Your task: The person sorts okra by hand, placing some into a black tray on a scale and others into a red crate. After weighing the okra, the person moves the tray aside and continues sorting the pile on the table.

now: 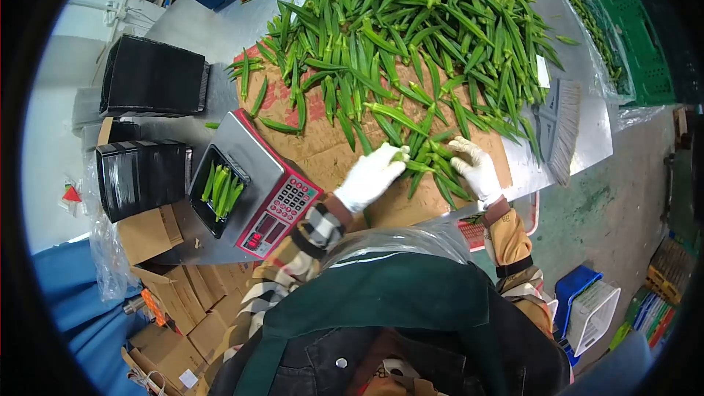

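Note:
A large heap of green okra [440, 22] covers the far part of the metal table, spilling onto a flat cardboard sheet [308, 150]. My left hand [372, 176], in a white glove, is over the cardboard with its fingers closed at the end of an okra pod. To the right, my gloved right hand [475, 169] has its fingers curled beside loose pods near the table's front edge; whether it grips one is unclear. A black tray [218, 192] holding several okra pods rests on a red and silver scale [257, 169], left of my hands.
Stacks of black trays [154, 77] stand at the left. A grey brush [563, 132] lies on the right of the table [598, 128]. Beyond it is a green crate [645, 37]. Cardboard boxes [172, 352] are on the lower left, and baskets [590, 315] on the lower right.

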Demonstrator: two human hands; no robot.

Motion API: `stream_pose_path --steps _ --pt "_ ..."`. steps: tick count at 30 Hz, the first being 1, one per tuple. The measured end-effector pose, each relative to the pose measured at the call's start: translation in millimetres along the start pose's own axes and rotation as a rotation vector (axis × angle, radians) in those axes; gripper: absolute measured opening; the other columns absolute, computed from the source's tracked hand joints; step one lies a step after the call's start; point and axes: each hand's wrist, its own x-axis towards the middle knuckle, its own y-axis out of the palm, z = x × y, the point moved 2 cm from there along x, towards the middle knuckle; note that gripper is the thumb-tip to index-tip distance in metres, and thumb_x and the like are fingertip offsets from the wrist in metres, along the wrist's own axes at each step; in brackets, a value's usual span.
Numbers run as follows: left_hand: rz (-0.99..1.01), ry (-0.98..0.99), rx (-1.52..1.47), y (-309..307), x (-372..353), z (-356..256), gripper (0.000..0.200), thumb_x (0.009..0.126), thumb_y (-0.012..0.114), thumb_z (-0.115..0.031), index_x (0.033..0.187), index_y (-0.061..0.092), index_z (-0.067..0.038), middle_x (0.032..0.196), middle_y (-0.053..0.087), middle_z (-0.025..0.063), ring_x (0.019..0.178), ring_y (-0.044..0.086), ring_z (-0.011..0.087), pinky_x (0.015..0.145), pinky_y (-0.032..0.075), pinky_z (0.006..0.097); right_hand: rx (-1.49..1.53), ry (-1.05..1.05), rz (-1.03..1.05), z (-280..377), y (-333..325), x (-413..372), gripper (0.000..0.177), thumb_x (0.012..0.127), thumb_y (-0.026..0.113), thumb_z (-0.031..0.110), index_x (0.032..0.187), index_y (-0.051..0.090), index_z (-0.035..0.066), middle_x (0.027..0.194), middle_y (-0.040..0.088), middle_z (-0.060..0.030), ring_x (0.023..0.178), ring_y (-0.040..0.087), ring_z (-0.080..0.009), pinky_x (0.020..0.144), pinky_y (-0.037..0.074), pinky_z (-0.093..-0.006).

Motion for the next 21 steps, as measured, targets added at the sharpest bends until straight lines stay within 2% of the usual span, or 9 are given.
stream_pose_path --steps 2,4,6,9,13,17,18,19,21 --pt "-0.088 -0.041 -0.117 -26.2 1.7 3.1 0.036 0.097 0.058 -0.032 0.123 0.061 -0.009 0.11 0.067 0.0139 0.099 0.065 0.0288 0.094 0.047 0.0409 -0.043 0.07 -0.179 -8.7 -9.6 -5.6 0.03 0.084 0.069 -0.002 0.114 0.069 0.001 0.123 0.066 -0.015 0.111 0.065 -0.0231 0.099 0.05 -0.0328" --pt "-0.265 -0.125 -0.212 -46.9 7.6 -15.0 0.029 0.095 0.062 -0.027 0.115 0.062 -0.006 0.098 0.065 0.0118 0.09 0.063 0.0252 0.083 0.049 0.0337 -0.106 -0.002 -0.286 12.8 -3.6 -12.6 0.024 0.086 0.068 -0.001 0.11 0.07 0.001 0.111 0.07 -0.0124 0.099 0.068 -0.0219 0.09 0.054 -0.031" --pt "-0.372 0.052 0.006 -57.6 24.0 -47.0 0.027 0.092 0.064 -0.023 0.113 0.064 -0.006 0.099 0.066 0.0126 0.094 0.064 0.0279 0.084 0.049 0.0373 -0.17 -0.033 -0.29 27.7 3.3 -15.2 0.025 0.085 0.069 0.001 0.11 0.07 0.001 0.107 0.07 -0.0125 0.099 0.068 -0.0246 0.09 0.053 -0.033" --pt "-0.43 0.369 0.572 -42.2 62.2 -36.1 0.025 0.088 0.066 -0.017 0.112 0.066 -0.009 0.103 0.067 0.0145 0.097 0.063 0.035 0.086 0.051 0.0411 -0.672 -0.209 -0.258 21.2 27.0 -4.4 0.037 0.081 0.074 0.017 0.116 0.069 0.007 0.111 0.068 -0.0135 0.105 0.061 -0.0342 0.092 0.048 -0.0424" --pt "-0.21 0.314 0.959 -19.0 91.3 -0.1 0.031 0.083 0.07 -0.021 0.112 0.068 -0.011 0.097 0.066 0.0148 0.095 0.062 0.036 0.083 0.05 0.0452 -0.827 -0.161 -0.185 11.8 30.3 9.6 0.037 0.083 0.072 0.019 0.118 0.067 0.009 0.107 0.067 -0.0122 0.104 0.059 -0.0326 0.09 0.047 -0.0434" --pt "-0.233 0.201 0.527 -34.9 71.2 -30.3 0.038 0.086 0.073 -0.028 0.116 0.068 -0.006 0.1 0.069 0.0141 0.097 0.065 0.0303 0.084 0.05 0.0396 -0.545 -0.347 -0.369 42.4 15.4 1.8 0.034 0.085 0.071 0.014 0.118 0.067 0.006 0.102 0.065 -0.0136 0.097 0.059 -0.0316 0.088 0.048 -0.0413" --pt "0.155 -0.102 0.031 -47.2 61.7 -58.8 0.042 0.092 0.07 -0.031 0.119 0.065 0.001 0.116 0.068 0.0144 0.104 0.065 0.0269 0.088 0.052 0.0379 -0.424 -0.357 -0.409 51.4 15.8 -2.5 0.035 0.087 0.07 0.013 0.121 0.066 0.006 0.101 0.065 -0.0131 0.095 0.06 -0.029 0.086 0.049 -0.0392" --pt "0.251 -0.152 -0.431 -43.7 51.4 -54.0 0.041 0.095 0.066 -0.03 0.12 0.063 0.003 0.123 0.065 0.0154 0.109 0.064 0.0273 0.092 0.052 0.0403 -0.044 -0.213 -0.303 58.8 20.2 -3.7 0.039 0.092 0.067 0.01 0.129 0.061 0.002 0.099 0.067 -0.0065 0.084 0.061 -0.0168 0.076 0.051 -0.0308" --pt "0.391 -0.204 -1.069 -32.7 27.3 -57.0 0.04 0.1 0.061 -0.026 0.124 0.059 0.005 0.131 0.061 0.0172 0.116 0.062 0.0302 0.099 0.051 0.0464 0.314 -0.052 -0.103 101.3 27.8 -15.1 0.04 0.094 0.066 0.009 0.132 0.059 -0.001 0.099 0.067 -0.0032 0.08 0.06 -0.0102 0.071 0.05 -0.0257"
